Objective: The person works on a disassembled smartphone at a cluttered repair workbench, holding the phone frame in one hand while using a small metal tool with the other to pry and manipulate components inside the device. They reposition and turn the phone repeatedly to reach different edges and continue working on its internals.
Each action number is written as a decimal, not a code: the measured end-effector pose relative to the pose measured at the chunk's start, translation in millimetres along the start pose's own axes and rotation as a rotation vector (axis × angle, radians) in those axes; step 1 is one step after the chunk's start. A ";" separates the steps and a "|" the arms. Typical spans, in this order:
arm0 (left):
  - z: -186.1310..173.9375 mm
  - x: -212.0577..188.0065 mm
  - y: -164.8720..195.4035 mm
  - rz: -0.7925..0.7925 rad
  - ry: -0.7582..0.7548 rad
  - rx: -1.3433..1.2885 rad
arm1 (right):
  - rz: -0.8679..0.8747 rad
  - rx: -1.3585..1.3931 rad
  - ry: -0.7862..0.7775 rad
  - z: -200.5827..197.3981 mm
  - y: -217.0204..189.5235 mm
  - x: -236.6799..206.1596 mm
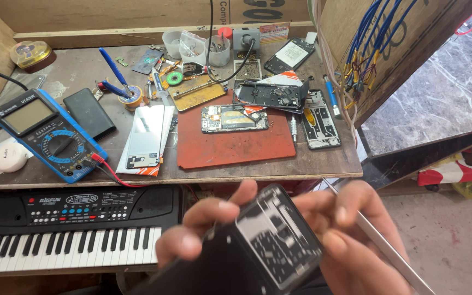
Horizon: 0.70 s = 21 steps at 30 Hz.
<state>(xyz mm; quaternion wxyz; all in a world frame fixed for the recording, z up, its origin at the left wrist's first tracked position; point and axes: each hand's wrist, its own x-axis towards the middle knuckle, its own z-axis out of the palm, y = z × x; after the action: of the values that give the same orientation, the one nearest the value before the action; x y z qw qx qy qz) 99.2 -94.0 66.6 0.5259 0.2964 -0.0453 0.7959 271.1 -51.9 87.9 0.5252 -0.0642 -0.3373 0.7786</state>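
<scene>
Left grip pinching the near end of a dark phone frame, fingers curled over its edge, thumb side hidden beneath. Right grip closed on the frame's other side and on thin metal tweezers slanting down toward the lower right corner. Frame held up close under the camera, below the counter edge, blurred, inner face with pale metal shields turned up. Behind the hands, on a lower shelf, a small black keyboard with white keys. On the counter: a red mat carrying an opened phone; just right of it another stripped phone body; left of the mat a white phone back; farther left a blue multimeter with red lead, beside a black slab-like device.
</scene>
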 end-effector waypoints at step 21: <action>-5.6 -8.8 -0.1 -0.390 0.076 0.314 | -0.113 -0.776 0.339 -75.9 30.5 35.0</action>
<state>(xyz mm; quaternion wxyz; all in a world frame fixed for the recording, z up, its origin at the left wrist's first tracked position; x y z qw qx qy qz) 99.3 -99.0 57.3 0.6183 0.3472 0.1567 0.6875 266.5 6.3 20.8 0.5520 -0.3655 -0.5172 0.5424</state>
